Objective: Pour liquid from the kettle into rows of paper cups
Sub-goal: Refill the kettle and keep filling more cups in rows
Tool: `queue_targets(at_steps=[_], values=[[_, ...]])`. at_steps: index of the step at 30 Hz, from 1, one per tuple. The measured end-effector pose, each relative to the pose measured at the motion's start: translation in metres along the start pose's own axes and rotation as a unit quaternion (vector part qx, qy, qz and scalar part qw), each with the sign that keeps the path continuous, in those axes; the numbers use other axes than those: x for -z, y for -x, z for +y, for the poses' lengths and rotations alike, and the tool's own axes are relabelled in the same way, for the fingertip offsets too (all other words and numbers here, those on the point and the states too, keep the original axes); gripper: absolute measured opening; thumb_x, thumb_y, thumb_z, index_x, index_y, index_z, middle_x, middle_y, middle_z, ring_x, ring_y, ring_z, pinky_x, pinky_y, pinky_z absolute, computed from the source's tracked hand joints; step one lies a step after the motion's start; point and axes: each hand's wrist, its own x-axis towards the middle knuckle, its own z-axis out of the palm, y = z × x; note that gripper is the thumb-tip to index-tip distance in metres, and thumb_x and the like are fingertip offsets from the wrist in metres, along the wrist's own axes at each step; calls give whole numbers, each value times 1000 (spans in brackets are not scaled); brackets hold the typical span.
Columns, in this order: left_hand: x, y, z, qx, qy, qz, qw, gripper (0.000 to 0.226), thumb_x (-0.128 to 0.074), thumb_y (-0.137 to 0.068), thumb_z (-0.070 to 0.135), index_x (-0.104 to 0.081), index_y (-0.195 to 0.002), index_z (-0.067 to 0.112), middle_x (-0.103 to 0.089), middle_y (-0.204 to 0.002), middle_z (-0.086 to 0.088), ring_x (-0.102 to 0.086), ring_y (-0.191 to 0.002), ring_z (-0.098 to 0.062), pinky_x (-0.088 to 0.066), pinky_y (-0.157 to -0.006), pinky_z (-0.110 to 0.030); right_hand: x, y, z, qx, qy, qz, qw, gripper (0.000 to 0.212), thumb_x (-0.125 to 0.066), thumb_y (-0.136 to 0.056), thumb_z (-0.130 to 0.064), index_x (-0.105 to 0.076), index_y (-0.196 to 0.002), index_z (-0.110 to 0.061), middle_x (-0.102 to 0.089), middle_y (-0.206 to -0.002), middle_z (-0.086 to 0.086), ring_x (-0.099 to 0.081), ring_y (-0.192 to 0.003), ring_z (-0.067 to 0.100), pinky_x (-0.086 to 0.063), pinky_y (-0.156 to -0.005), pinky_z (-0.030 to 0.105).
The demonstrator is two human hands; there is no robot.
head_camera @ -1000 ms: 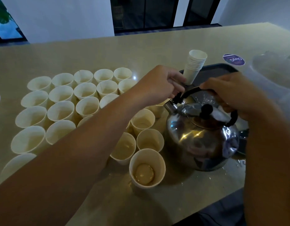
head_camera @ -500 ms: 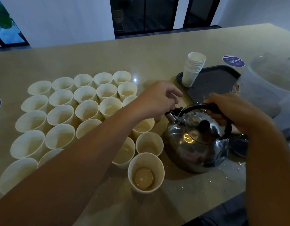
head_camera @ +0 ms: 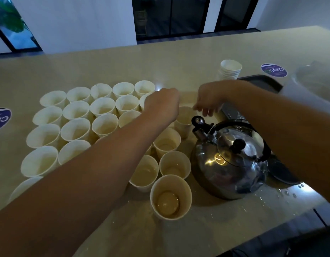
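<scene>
Both hands have come off the shiny round steel kettle within the last second: half a second ago the right hand was wrapped round its black arched handle and the left hand was at the spout cap, and now neither touches it. The kettle stands upright on the beige worktop, lid on, just right of the nearest cups, with its spout cap flipped up. Both hands now reach over the far right end of the white paper cups, above the cup beside the spout. The left hand's fingers are curled downward, but what they meet is hidden, so whether it holds a cup cannot be told. The right hand's fingertips are drawn together and blurred just over a cup rim; a pinch on that rim looks likely but cannot be confirmed.

Pouring appears paused, probably to straighten or reposition cups before the next pour. Most cups in the grid look pale inside, their fill level hard to read; the nearest cup clearly holds a shallow layer of amber liquid. Water droplets spot the worktop right of the kettle, and a stack of spare white paper cups stands beyond a dark tray.
</scene>
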Motion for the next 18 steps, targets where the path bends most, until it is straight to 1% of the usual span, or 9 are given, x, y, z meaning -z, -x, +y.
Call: queue_targets(at_steps=[2,4,5,6,8,10,12,15,18], values=[[-3,-4,1,-9,6,-4,1000,15,-66,-91,8,-65,-104,16,-53,-81,-1,-53,-72,-22,-39,-59,-33,-8,-7,2,-10,-43,-29,999,31,-55,-104,-24,-69,-99,3,-77,-86,13,-75,-75,20,-61,-70,34],[-7,-8,2,-21,10,-3,1000,11,-64,-90,4,-62,-89,15,-48,-72,1,-49,-62,-19,-37,-54,-31,-13,-9,3,-15,-73,-27,997,25,-57,-102,-15,-69,-95,6,-76,-78,14,-74,-63,17,-62,-69,34],[-10,-10,2,-24,13,0,1000,15,-63,-90,3,-59,-82,15,-46,-69,1,-47,-59,-17,-36,-53,-30,-15,-9,3,-18,-78,-21,997,23,-57,-101,-12,-69,-94,6,-75,-75,14,-72,-59,17,-63,-68,33],[-11,-12,2,-23,21,2,1000,15,-63,-90,2,-59,-81,14,-45,-68,1,-46,-58,-17,-38,-54,-31,-16,-8,3,-20,-82,-16,996,21,-57,-101,-10,-69,-94,6,-75,-76,15,-72,-58,17,-63,-65,31],[-14,-15,3,-19,42,8,999,12,-64,-90,3,-67,-97,12,-50,-72,1,-53,-65,-20,-44,-60,-33,-15,-8,3,-22,-87,-15,996,20,-55,-100,-6,-69,-95,8,-75,-79,17,-72,-58,18,-62,-61,29],[-15,-18,3,-12,68,1,998,20,-67,-88,5,-69,-105,13,-59,-81,-2,-59,-74,-23,-50,-64,-34,-9,-6,2,-26,-90,-22,995,23,-52,-100,-5,-68,-91,9,-75,-75,15,-73,-59,18,-62,-59,28],[-10,-20,2,0,98,-7,995,21,-70,-85,8,-70,-106,14,-66,-89,-3,-63,-78,-24,-55,-68,-35,0,-3,-1,-28,-87,-27,995,26,-50,-100,-5,-68,-86,8,-76,-72,12,-73,-60,18,-60,-57,28],[4,-23,-1,19,157,0,987,22,-73,-84,20,-72,-105,14,-71,-95,-5,-66,-85,-25,-57,-76,-37,19,3,-9,-22,-77,-12,997,25,-51,-97,-5,-69,-85,7,-77,-77,13,-72,-59,18,-60,-56,27],[30,-23,-10,55,219,6,974,22,-72,-81,26,-74,-99,13,-72,-87,-2,-68,-82,-21,-58,-78,-36,44,14,-25,0,-71,4,997,22,-55,-96,-6,-70,-88,7,-76,-76,14,-72,-60,19,-59,-58,29]])
